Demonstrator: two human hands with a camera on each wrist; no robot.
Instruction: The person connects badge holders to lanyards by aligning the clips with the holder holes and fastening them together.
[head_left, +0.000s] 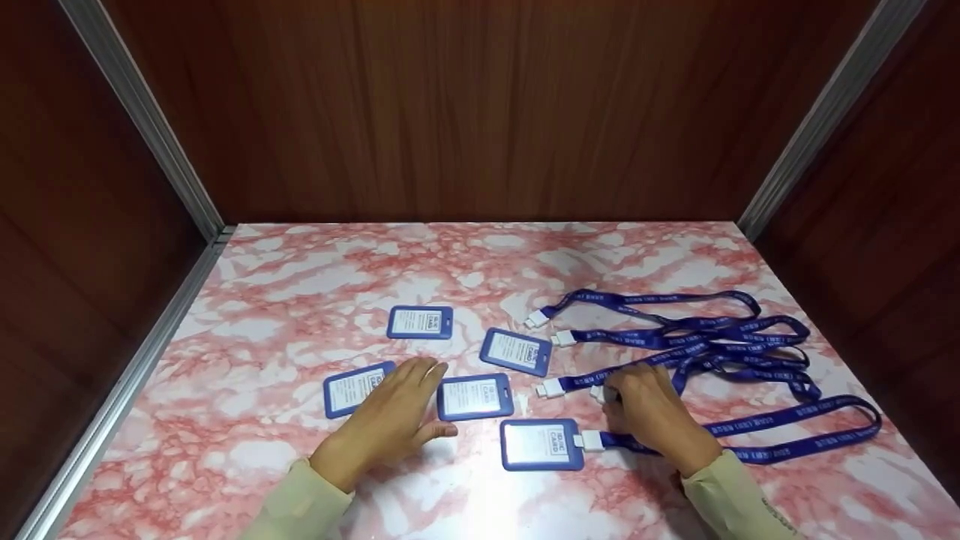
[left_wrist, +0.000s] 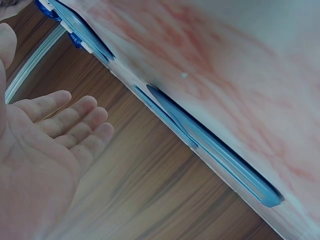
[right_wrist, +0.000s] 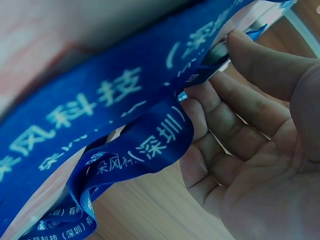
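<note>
My right hand pinches a blue lanyard close to its white clip, with the thumb and fingers curled. Just below that hand, a blue-framed card holder is joined to another lanyard by a white clip. My left hand has its fingers extended and holds nothing, as the left wrist view shows too. It lies between one card holder, which it partly covers, and a second card holder. Whether it touches either cannot be told.
Two more card holders lie farther back on the marbled pink-and-white table. Several blue lanyards overlap on the right, white clips facing left. Brown wood-grain panels with metal edge strips enclose the back and sides.
</note>
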